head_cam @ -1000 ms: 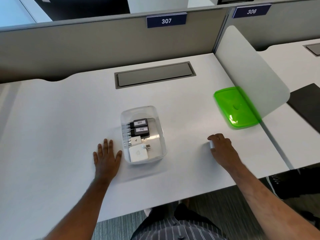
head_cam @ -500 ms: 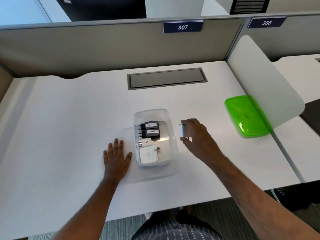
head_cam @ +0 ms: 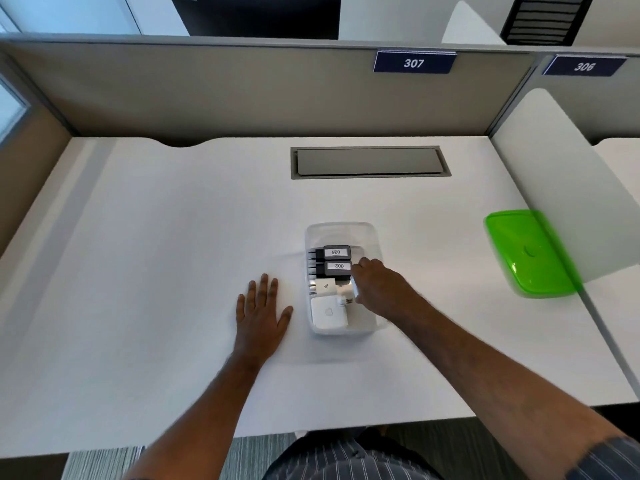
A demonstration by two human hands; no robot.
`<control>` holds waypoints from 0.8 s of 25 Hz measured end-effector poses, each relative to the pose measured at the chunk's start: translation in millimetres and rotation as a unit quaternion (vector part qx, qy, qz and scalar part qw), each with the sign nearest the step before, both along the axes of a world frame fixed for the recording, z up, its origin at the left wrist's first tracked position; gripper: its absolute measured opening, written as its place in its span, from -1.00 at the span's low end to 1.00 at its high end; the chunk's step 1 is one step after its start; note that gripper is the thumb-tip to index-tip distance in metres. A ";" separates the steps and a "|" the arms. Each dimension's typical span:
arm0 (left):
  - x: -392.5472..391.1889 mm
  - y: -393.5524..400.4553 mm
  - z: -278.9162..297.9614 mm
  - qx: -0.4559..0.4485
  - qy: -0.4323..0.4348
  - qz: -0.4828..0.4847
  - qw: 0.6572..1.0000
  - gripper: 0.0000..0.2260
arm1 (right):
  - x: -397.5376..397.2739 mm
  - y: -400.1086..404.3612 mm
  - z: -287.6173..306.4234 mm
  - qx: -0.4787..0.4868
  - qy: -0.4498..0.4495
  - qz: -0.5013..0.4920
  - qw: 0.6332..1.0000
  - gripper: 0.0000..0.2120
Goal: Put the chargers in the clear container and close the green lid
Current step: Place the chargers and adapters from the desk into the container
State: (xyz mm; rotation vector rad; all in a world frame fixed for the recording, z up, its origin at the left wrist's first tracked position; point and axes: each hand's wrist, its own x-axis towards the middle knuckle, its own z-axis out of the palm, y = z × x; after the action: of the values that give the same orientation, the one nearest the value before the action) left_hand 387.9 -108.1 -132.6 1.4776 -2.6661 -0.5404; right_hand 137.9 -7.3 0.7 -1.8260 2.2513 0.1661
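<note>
Right hand (head_cam: 375, 287) pinches white charger (head_cam: 354, 287) inside clear container (head_cam: 343, 230), desk centre. Left hand (head_cam: 261, 311) flat at container's nine o'clock. Charger probably light, rigid, slick; grip flat sides.

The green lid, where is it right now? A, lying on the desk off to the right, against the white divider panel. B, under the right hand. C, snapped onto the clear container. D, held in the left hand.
A: the green lid lies on the desk at the right beside the white divider panel, well apart from the open clear container, and neither hand touches it.
</note>
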 end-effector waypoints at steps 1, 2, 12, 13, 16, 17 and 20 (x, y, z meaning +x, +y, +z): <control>0.5 -0.4 0.0 0.002 -0.003 -0.004 1.000 -0.30 | -0.9 -2.8 -2.3 0.025 0.004 0.003 1.000 -0.63; 1.5 -1.1 -0.1 0.004 -0.003 -0.008 1.000 -0.30 | -0.9 -5.8 -4.5 0.046 0.006 0.004 0.999 -0.63; 5.0 -1.5 0.3 -0.009 -0.003 -0.014 1.000 -0.33 | 7.7 -19.7 -18.8 0.091 0.052 0.003 0.994 -0.66; 4.9 -1.2 0.9 -0.008 -0.002 -0.014 1.000 -0.34 | 8.0 -19.5 -20.0 0.089 0.053 0.002 0.995 -0.67; 4.0 -1.1 4.6 -0.004 -0.004 -0.017 1.000 -0.33 | 7.6 -17.2 -19.4 0.070 0.052 0.007 0.996 -0.69; 4.0 -1.7 6.3 0.000 -0.005 -0.018 1.000 -0.33 | 7.2 -15.8 -17.8 0.063 0.050 0.009 0.997 -0.69; 1.8 -5.3 15.1 0.007 -0.004 -0.014 1.000 -0.36 | 1.4 -9.6 -9.5 0.014 0.027 0.010 0.999 -0.70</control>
State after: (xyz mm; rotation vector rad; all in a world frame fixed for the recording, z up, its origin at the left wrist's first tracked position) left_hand 389.7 -113.4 -117.4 1.4504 -2.6985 -0.5588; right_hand 139.3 -16.8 -8.8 -1.8522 2.2539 0.2523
